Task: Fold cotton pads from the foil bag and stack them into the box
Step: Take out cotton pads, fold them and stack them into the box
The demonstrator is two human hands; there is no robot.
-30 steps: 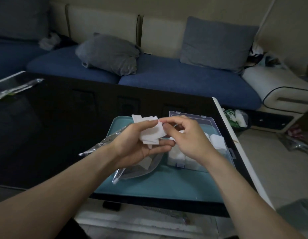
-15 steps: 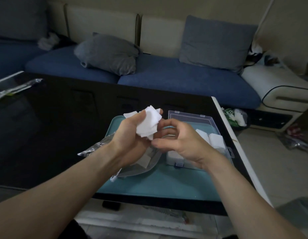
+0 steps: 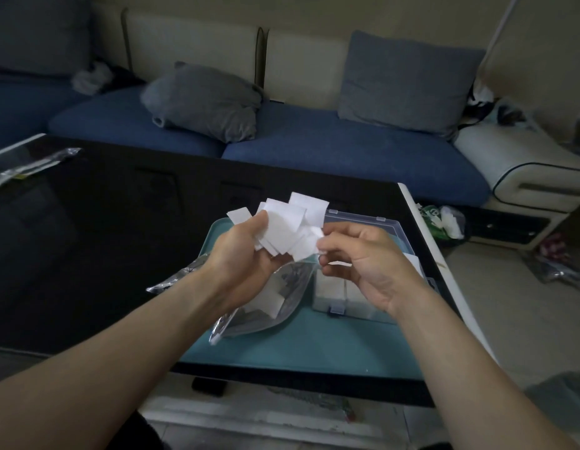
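dim room, wide-angle bending at the edges.

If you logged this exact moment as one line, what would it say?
left hand: holds cotton pads | right hand: pinches one pad's edge | box: open, partly filled

The left hand [image 3: 246, 245] grips a fanned bunch of cotton pads [image 3: 288, 227]. The right hand [image 3: 363, 264] pinches one pad's edge. Both hover above the foil bag [image 3: 266, 303] and box [image 3: 357, 306] near the table's [image 3: 103, 238] right edge.
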